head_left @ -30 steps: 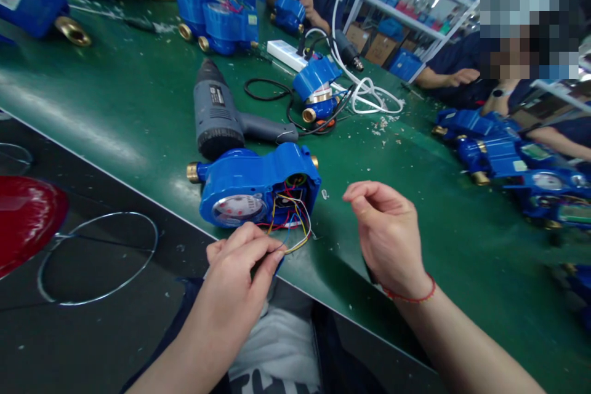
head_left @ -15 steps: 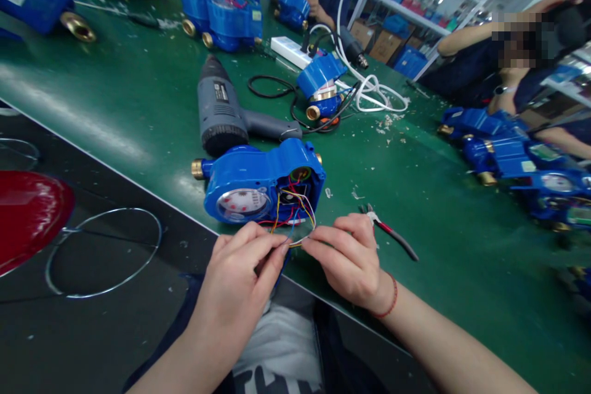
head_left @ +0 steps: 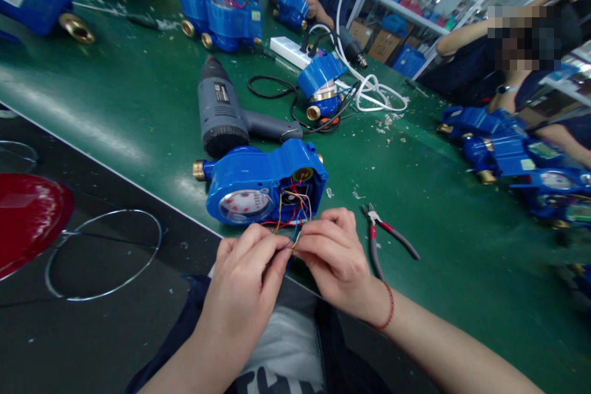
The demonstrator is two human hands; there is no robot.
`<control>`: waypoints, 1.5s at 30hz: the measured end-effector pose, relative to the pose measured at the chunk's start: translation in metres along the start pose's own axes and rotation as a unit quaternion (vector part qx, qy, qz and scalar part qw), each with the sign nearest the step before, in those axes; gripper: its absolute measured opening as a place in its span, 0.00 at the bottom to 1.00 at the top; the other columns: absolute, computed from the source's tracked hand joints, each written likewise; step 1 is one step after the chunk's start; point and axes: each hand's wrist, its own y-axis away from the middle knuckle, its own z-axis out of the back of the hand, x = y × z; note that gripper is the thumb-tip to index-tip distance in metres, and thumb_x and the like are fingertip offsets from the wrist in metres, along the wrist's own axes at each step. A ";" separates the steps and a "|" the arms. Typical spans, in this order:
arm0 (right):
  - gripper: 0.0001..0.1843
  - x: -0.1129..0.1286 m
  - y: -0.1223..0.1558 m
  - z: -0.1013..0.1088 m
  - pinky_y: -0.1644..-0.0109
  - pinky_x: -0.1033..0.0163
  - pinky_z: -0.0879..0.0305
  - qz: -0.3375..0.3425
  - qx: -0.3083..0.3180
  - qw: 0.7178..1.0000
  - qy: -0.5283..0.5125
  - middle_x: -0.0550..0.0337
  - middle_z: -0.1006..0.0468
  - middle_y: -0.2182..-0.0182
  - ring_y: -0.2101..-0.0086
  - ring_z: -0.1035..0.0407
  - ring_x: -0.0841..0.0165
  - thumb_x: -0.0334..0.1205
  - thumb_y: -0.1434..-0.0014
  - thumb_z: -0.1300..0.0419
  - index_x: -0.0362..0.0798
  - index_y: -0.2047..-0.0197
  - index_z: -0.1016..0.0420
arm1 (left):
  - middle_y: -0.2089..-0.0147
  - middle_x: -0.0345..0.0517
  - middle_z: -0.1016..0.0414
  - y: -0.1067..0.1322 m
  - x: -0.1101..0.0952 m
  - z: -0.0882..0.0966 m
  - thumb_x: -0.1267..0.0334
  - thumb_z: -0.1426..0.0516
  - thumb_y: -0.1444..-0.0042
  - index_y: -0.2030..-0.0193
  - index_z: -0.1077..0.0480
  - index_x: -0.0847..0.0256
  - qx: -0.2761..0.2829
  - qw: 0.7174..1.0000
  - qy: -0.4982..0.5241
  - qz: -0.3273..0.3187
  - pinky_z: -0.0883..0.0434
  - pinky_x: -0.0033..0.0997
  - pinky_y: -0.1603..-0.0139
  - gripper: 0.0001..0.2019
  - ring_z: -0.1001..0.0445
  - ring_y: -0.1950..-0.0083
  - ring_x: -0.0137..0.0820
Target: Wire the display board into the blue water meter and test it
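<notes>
A blue water meter [head_left: 244,175] with brass threaded ends lies at the table's near edge, its dial facing up. Its side compartment is uncovered, and thin wires [head_left: 279,212] in red, yellow, white and blue come out of it. Just below, my left hand [head_left: 252,271] pinches wires between thumb and forefinger. My right hand [head_left: 339,265], with a red cord bracelet at the wrist, pinches wire right beside the left fingertips. The wire ends are hidden by the fingers. To the right of my right hand lie cutting pliers [head_left: 373,217] with red and grey handles, jaws pointing away.
A grey heat gun [head_left: 224,104] lies behind the meter. Farther back are another meter [head_left: 323,83], a white power strip [head_left: 290,52] and cables. More meters [head_left: 503,148] stand at right. Co-workers sit across the table; a red stool [head_left: 32,221] is at left.
My right hand has moved left, so both hands' fingertips now nearly meet at the wires. More of the pliers' handles shows. The meter has shifted very slightly right.
</notes>
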 end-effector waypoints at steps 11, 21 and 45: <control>0.07 -0.027 -0.008 0.028 0.62 0.61 0.39 -0.220 -0.195 0.922 -0.253 0.61 0.34 0.71 0.67 0.37 0.68 0.34 0.38 0.46 0.51 0.69 0.35 | 0.64 0.39 0.26 0.000 0.002 0.000 0.67 0.47 0.38 0.63 0.29 0.57 0.008 0.999 -0.006 0.031 0.40 0.37 0.61 0.06 0.27 0.62 0.33; 0.03 -0.008 0.004 0.018 0.53 0.54 0.41 -0.012 -0.013 1.000 0.022 0.55 0.25 0.61 0.58 0.36 0.63 0.33 0.41 0.38 0.47 0.61 0.26 | 0.66 0.38 0.26 0.000 -0.003 0.001 0.68 0.46 0.39 0.63 0.29 0.57 -0.004 1.000 -0.002 0.014 0.38 0.34 0.62 0.05 0.26 0.63 0.32; 0.06 -0.010 -0.019 0.020 0.54 0.53 0.51 0.064 0.069 0.995 0.038 0.65 0.20 0.67 0.64 0.37 0.67 0.31 0.36 0.42 0.48 0.57 0.26 | 0.68 0.34 0.29 0.000 -0.004 0.000 0.69 0.45 0.38 0.65 0.30 0.57 -0.020 0.996 0.064 0.058 0.38 0.31 0.64 0.05 0.30 0.65 0.29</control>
